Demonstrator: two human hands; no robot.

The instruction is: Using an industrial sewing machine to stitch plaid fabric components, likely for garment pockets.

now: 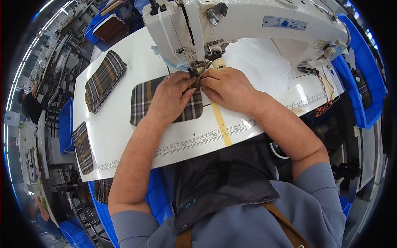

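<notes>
A plaid fabric piece (142, 99) with rounded corners lies on the white sewing table, its right end under the head of a sewing machine (173, 37). My left hand (171, 97) bears on the fabric, thumb and fingers drawn together on a dark strip (195, 84) along its right part. From the other side, my right hand (229, 89) has its fingers closed at the fabric's right edge, close to the presser foot (197, 68). The fingertips partly cover what they grip, and the needle point cannot be made out.
More plaid pieces lie at the table's left: a stack (105, 80) and another piece (84, 149). A printed ruler (190, 142) and yellow tape (220, 122) mark the front. Blue bins (359, 78) flank the table. Orange cord (324, 108) hangs at the right.
</notes>
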